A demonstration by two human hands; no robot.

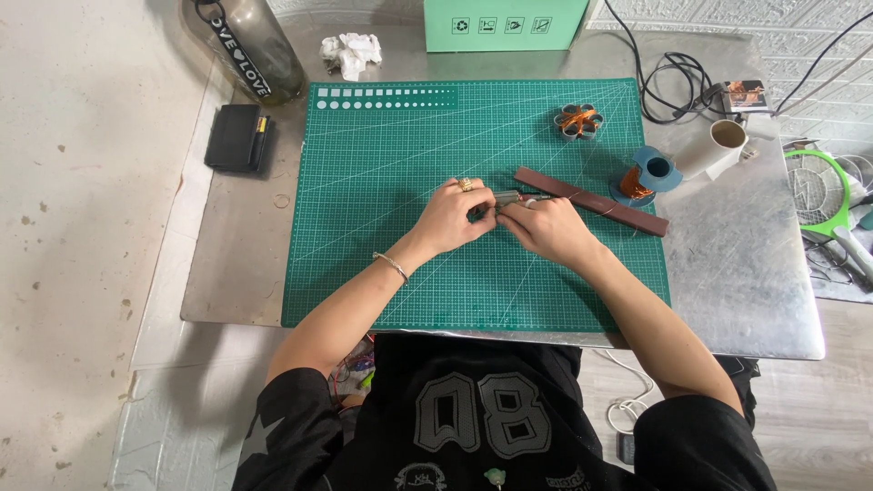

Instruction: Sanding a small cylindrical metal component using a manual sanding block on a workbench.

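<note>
Left hand (452, 216) and right hand (543, 227) together at centre of green mat (382, 164), both pinched on small grey metal piece (506, 200). Brown strip (591, 201) just right; copper wire spool (647, 175) beyond, at mat's right edge.

A mint-green cardboard box (502, 25) stands at the far edge of the bench, just beyond the top edge of the green cutting mat (382, 273); a row of small white square symbols runs along its front face. To the right, among the black cables (668, 86), lies a small square package (746, 95) with a dark printed picture on top. At far left, a smoky translucent bottle (245, 50) carries a black vertical label band (238, 50) with white print.
</note>
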